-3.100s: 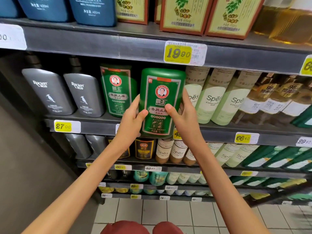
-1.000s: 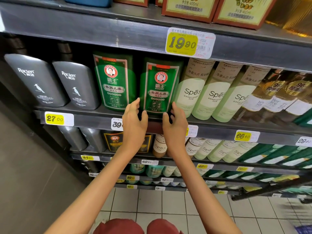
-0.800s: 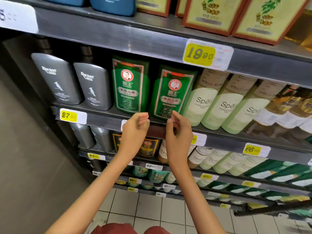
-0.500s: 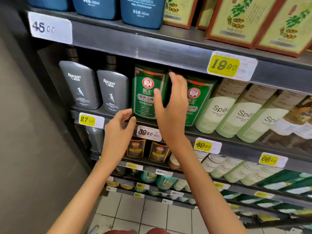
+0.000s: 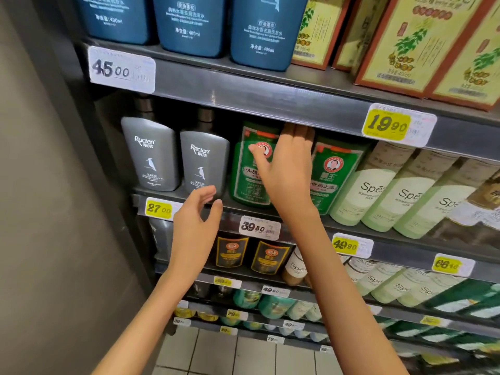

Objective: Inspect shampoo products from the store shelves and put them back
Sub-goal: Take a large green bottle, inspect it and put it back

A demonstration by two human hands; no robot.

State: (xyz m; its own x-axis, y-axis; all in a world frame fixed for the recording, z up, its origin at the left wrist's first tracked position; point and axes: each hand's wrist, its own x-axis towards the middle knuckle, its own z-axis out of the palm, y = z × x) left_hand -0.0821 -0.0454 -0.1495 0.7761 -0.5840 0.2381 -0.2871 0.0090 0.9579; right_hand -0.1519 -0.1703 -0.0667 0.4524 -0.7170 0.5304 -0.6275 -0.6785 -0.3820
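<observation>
Store shelving (image 5: 270, 101) fills the view, with several tiers and a grey wall at the left. The top tier holds blue bottles (image 5: 189, 25) and yellow-and-red boxes (image 5: 422, 50), all cut off by the upper frame edge. The middle tier, left to right, holds two grey bottles (image 5: 150, 155), then the two green shampoo bottles, then pale green bottles (image 5: 373, 193) leaning left.

3.1 s ago both hands held the right green bottle (image 5: 334, 174) out in front of the shelf. It now stands back on the middle tier beside the left green bottle (image 5: 244, 180), and neither hand holds it.

The right hand (image 5: 286, 171) is higher than 0.5 s ago. Its fingers are straight and together, reaching up into the gap between the two green bottles, and its thumb lies across the left bottle's label. It holds nothing that I can see, and I cannot tell whether it touches the bottle.

The left hand (image 5: 194, 226) is much where it was, in front of the shelf lip below the grey bottles. It is spread wide, loosely curved and empty.

Price tags (image 5: 121, 69) read 45.00, 19.90, 27.00 and 39.80.

Hidden or unclear:
- The right fingertips are dark in the shadow under the upper tier.
- The hand covers the inner edges of both green bottles.
- The lower tiers and the far right are blurred.
- The small label text is unreadable.
</observation>
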